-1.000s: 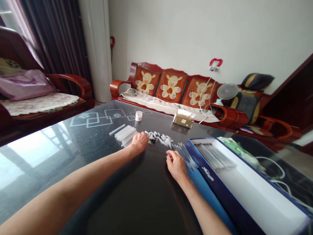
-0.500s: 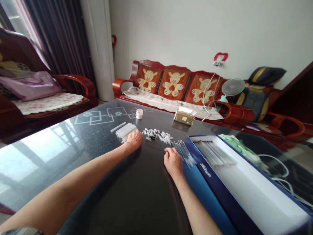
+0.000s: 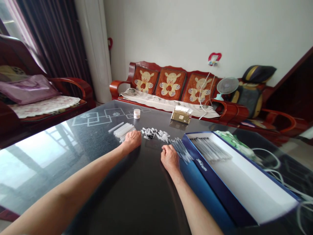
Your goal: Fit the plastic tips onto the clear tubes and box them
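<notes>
My left hand (image 3: 133, 139) rests closed on the dark glossy table (image 3: 137, 189), at the right end of a row of white plastic tubes (image 3: 124, 130). My right hand (image 3: 170, 158) is also curled into a loose fist on the tabletop, beside a bundle of thin clear rods with dark tips (image 3: 180, 149), which look like pen refills. Nothing sticks out of either fist. Between and beyond the hands lies a pile of small white and black caps (image 3: 154, 133). One more white tube (image 3: 116, 127) lies apart at the left of the row.
A long blue box (image 3: 220, 192) with a white inside stands at the right, holding more clear rods (image 3: 211, 149). Behind it are a green-and-white bag (image 3: 236, 143) and white cables (image 3: 274, 174). Farther back stand a small white jar (image 3: 137, 113) and a tissue pack (image 3: 181, 115).
The view has turned slightly, so everything sits a little farther left. Both hands stay closed in the same places on the table.
</notes>
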`<act>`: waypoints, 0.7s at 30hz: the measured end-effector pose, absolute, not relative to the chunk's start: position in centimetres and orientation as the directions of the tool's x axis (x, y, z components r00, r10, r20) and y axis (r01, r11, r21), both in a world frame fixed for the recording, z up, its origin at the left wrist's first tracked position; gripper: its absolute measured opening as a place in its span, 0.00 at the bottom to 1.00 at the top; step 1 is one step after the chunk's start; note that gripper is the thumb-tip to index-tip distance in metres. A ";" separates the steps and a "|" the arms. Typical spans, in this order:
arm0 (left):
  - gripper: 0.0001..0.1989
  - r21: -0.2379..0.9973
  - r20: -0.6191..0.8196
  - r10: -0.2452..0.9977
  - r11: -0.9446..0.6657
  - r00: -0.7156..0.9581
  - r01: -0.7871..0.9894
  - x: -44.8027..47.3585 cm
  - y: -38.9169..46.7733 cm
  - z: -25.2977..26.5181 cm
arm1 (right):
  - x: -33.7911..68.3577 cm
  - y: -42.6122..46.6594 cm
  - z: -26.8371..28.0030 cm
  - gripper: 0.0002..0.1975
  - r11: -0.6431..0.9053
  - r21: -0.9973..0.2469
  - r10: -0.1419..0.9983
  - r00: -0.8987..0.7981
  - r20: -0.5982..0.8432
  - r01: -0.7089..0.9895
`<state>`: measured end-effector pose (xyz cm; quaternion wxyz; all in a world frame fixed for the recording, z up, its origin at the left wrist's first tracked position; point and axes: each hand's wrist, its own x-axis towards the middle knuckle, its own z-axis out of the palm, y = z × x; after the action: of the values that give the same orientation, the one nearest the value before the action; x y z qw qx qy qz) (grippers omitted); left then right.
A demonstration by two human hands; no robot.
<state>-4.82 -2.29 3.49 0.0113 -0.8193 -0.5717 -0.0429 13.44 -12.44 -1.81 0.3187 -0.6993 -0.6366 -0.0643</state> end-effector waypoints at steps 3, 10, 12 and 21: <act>0.16 0.053 0.144 0.883 -0.458 0.447 0.887 -2.5 -3.5 3.4 | 13.5 -12.4 -1.8 0.11 0.026 -0.381 0.848 0.181 0.497 0.924; 0.13 0.067 0.239 0.679 -0.725 0.694 0.686 2.8 -5.3 1.2 | 14.3 -12.0 -2.5 0.13 0.099 -0.491 0.762 0.251 0.597 0.866; 0.14 0.095 0.239 0.691 -0.716 0.682 0.692 3.0 -5.3 0.6 | 14.8 -12.0 -2.7 0.13 0.103 -0.514 0.718 0.294 0.631 0.851; 0.16 0.183 0.248 0.715 -0.697 0.654 0.693 2.7 -4.9 0.3 | 18.6 -9.7 -0.1 0.07 -0.166 -0.215 0.823 0.256 0.508 0.962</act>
<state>2.72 -4.94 0.33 -0.0362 -0.9086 -0.3875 -0.1517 18.61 -9.72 -0.13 0.2525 -0.7510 -0.5942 -0.1384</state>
